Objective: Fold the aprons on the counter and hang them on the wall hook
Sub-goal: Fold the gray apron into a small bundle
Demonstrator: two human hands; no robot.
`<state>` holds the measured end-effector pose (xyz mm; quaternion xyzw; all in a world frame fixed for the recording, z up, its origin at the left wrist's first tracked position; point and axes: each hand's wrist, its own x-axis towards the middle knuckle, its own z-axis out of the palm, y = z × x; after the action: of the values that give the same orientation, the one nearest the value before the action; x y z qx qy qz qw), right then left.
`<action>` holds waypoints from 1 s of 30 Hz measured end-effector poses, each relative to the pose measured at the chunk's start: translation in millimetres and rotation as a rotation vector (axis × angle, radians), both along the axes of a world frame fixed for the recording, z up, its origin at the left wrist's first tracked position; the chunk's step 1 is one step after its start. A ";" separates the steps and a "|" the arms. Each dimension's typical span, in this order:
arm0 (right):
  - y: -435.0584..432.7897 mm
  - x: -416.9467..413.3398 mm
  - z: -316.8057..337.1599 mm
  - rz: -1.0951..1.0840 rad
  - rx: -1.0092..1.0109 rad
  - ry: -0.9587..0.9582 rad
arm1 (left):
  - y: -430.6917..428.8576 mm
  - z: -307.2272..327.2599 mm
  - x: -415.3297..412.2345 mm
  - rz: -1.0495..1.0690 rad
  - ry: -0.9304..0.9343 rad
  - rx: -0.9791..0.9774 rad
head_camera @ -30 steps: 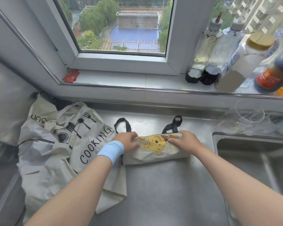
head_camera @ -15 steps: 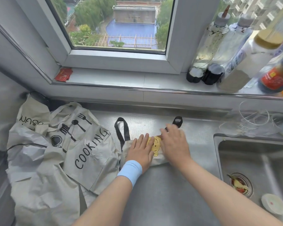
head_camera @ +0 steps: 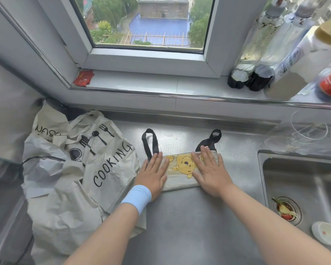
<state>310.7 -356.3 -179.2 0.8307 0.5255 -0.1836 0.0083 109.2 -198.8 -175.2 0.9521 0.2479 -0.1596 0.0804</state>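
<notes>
A steel counter (head_camera: 189, 222) runs below a window sill (head_camera: 151, 81) that carries bottles (head_camera: 256, 60); a sink (head_camera: 260, 169) is set into the counter's right side. The folded apron (head_camera: 182, 169), with a bear print, lies near the back edge. The left hand (head_camera: 153, 173) and right hand (head_camera: 210, 173) press flat on its two ends, fingers straight and apart. A crumpled apron (head_camera: 96, 169) fills the left corner. Open steel runs to the front edge.
</notes>
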 end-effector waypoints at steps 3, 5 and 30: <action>3.4 1.4 4.2 0.037 -0.068 -0.014 | -4.3 8.5 5.8 0.007 0.038 0.068; 5.9 0.9 5.7 0.070 -0.084 -0.104 | -8.0 18.3 10.7 -0.018 0.045 0.124; -13.9 17.8 45.9 0.018 0.005 0.036 | 8.0 40.4 10.2 0.280 -0.194 -0.408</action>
<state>328.5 -370.2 -133.3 0.8225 0.5334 -0.1974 -0.0014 119.3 -190.8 -134.8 0.8836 0.3311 -0.1016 0.3152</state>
